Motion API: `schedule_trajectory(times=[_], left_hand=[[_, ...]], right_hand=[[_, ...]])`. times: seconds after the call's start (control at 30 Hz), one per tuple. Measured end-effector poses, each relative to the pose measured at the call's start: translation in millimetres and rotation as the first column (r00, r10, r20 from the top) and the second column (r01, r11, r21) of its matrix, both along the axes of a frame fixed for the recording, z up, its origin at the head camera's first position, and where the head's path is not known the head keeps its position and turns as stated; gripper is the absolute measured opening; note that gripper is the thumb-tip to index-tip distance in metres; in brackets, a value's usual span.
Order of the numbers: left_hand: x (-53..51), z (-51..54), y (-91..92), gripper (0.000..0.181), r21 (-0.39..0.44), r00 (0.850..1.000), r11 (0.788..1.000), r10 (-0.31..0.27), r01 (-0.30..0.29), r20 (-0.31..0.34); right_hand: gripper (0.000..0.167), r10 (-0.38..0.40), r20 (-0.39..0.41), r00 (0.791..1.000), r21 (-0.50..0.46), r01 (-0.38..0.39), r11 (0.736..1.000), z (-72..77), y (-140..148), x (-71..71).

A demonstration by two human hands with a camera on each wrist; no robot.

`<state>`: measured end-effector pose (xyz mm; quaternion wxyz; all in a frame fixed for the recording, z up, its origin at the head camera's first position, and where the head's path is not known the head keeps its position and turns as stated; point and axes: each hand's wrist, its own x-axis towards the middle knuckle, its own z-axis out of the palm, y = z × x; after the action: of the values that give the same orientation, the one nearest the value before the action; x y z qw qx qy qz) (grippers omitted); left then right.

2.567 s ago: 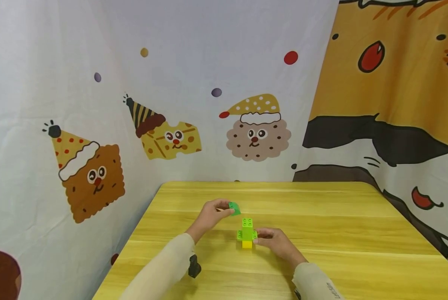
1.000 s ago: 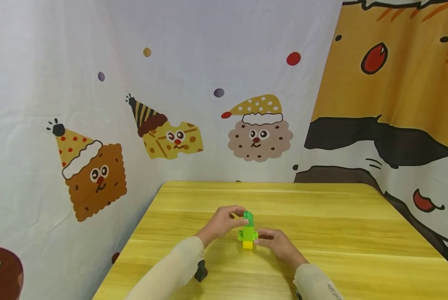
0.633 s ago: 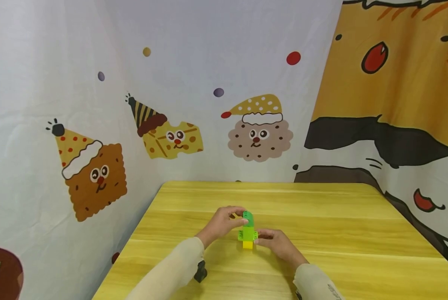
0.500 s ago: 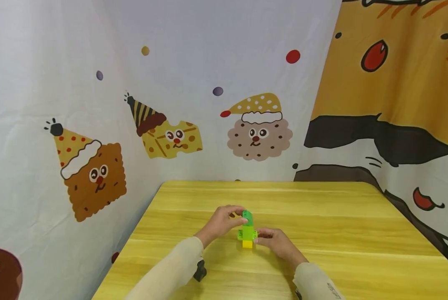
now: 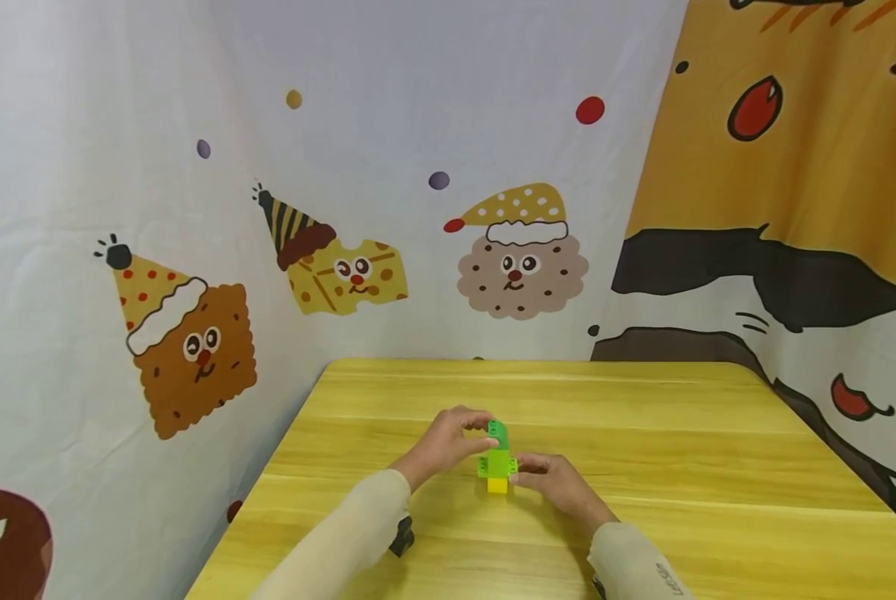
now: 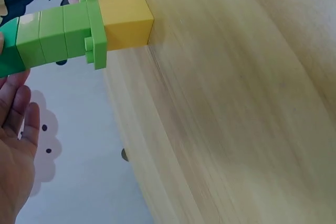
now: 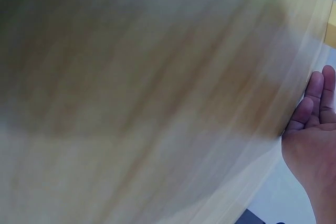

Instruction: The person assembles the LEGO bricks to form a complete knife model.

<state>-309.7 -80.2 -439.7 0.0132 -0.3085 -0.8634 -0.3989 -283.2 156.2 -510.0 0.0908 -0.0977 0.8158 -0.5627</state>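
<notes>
A small tower of toy building bricks stands upright on the table. Its base is a yellow brick (image 5: 497, 485), topped by a wider lime plate (image 6: 97, 32) with studs showing at its ends. Several lime bricks (image 6: 52, 34) rise above that. At the top sits a darker green brick (image 5: 498, 433) with a curved side. My left hand (image 5: 443, 442) pinches this green brick between thumb and fingers. My right hand (image 5: 560, 483) pinches the right end of the lime plate. In the right wrist view, the tower is mostly cut off and only the right hand's outer fingers show.
The tower stands on a wood-grain table (image 5: 643, 417). A white cloth (image 5: 342, 150) printed with cartoon snacks hangs behind and to the left. Both forearms wear beige sleeves, and a black device (image 5: 402, 536) is strapped at the left wrist.
The left hand has brought the green brick from the air at the tower's upper left, rightward onto its top. During the last second the hands have barely moved; the right hand keeps its hold.
</notes>
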Motion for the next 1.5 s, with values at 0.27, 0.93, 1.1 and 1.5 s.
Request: schedule_trajectory(times=[0.27,0.93,1.1,1.5], left_hand=[[0.0,-3.1,0.9,0.037,0.016,0.999,1.0,0.02,-0.019,-0.041],[1.0,-20.6,0.5,0.048,0.263,0.987,0.96,0.061,-0.099,0.15],[-5.9,-23.6,3.9,0.046,0.275,0.989,0.957,0.053,-0.09,0.139],[-20.4,-29.5,6.3,0.05,0.242,0.974,0.964,0.057,-0.111,0.219]], right_hand=[[0.05,-0.018,-0.001,1.0,0.021,0.018,1.0,0.2,0,0.2],[0.042,0.022,-0.069,0.997,0.106,-0.015,0.994,11.5,0,-4.1],[0.041,0.003,-0.097,0.995,0.117,0.009,0.993,7.4,1,-6.0],[0.051,-0.024,-0.291,0.956,0.187,0.082,0.979,0.9,-1,-9.1]])
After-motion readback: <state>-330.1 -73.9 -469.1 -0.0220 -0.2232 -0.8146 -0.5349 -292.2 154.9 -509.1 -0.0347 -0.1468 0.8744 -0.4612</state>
